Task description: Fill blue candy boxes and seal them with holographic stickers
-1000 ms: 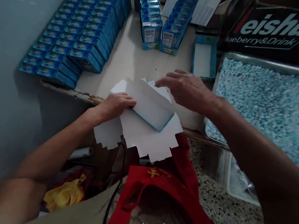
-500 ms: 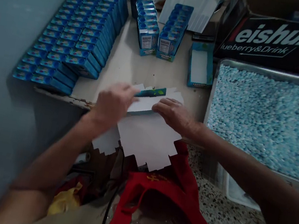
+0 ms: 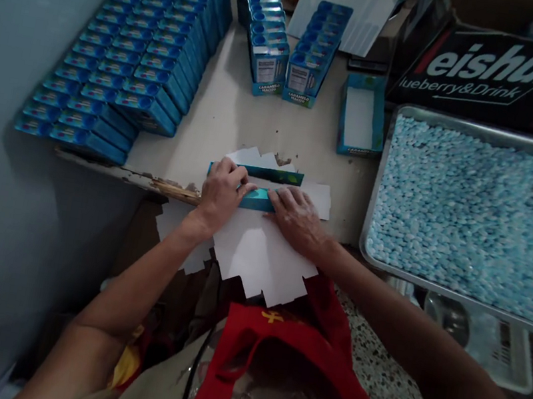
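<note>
Pressing down on a half-folded carton blank (image 3: 262, 186), teal print out and white inside, both hands work at the near edge of the tabletop (image 3: 238, 121). The left grip (image 3: 221, 194) lies over the blank's left end with fingers bent and thumb along the teal fold; whether it pinches the card I cannot tell. The right grip (image 3: 300, 218) lies open and flat, fingertips on the same fold. Under them a stack of flat white blanks (image 3: 262, 259) overhangs the edge above a red apron (image 3: 273, 349). Farther back an open teal box (image 3: 362, 117) lies just beside a metal tray (image 3: 379, 177) of pale blue sweets. Rows of blue boxes (image 3: 133, 50) fill the left side, and two short standing rows (image 3: 289, 55) lie behind.
</note>
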Demonstrator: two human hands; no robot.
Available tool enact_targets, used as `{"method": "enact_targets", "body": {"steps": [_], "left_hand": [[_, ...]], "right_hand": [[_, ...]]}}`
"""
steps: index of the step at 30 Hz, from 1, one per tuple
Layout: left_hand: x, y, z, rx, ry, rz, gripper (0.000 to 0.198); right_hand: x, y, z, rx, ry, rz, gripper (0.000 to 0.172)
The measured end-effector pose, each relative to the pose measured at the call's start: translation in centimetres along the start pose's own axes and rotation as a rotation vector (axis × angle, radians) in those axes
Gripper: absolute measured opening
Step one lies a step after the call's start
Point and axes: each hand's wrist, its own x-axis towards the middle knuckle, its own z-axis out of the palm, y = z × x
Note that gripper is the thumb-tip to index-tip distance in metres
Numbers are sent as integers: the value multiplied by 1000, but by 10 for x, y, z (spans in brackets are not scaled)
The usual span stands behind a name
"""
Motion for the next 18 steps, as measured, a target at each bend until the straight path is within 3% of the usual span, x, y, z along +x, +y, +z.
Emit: {"method": "enact_targets", "body": {"steps": [2,5,10,18], "left_hand": [[-16,-7,4,27,71,108,27],[-37,-16,10,78,54,246,38],[-42,-20,16,163,-10,253,41],[-51,-8,11,203,-38,249,35]], "right_hand": [[-1,-2,3,19,-20,23,36],[6,0,6,33,-36,60,38],[21,0,-3,7,-143,74,47],[26,-3,-37,92,-454,84,31]]}}
